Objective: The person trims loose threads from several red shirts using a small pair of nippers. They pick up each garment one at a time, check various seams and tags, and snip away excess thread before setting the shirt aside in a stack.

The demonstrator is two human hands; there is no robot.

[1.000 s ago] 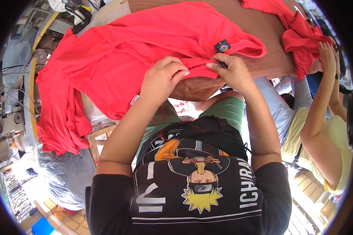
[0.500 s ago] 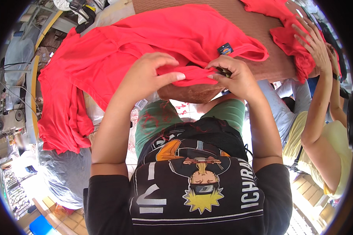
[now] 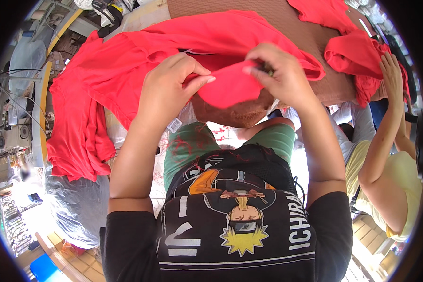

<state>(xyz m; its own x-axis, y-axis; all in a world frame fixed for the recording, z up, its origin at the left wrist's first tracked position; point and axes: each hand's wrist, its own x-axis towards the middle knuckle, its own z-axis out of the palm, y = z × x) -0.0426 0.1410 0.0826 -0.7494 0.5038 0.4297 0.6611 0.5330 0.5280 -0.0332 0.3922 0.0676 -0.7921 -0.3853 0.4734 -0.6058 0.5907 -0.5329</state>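
A large red garment (image 3: pixel 127 61) lies spread over the brown-covered table, its left end hanging over the edge. In front of me my left hand (image 3: pixel 171 82) pinches a fold of it between thumb and fingers. Opposite, my right hand (image 3: pixel 279 73), a little blurred, grips the upper edge of the same fold with thumb and forefinger. Between the two hands the cloth hangs down as a rounded flap. Something small, dark and metallic sits partly hidden in my right palm; its kind cannot be made out.
At the right a co-worker's hand (image 3: pixel 391 77) rests on another red garment (image 3: pixel 355 54). Brown quilted cloth (image 3: pixel 197 5) covers the table. A grey plastic-covered bundle (image 3: pixel 77 202) stands at lower left, below machinery and cables. Red threads lie on my green shorts (image 3: pixel 185 145).
My right hand has risen and the fold between my hands has opened into a hanging flap. The garment's dark label no longer shows. The co-worker's hand has moved down onto the other red garment.
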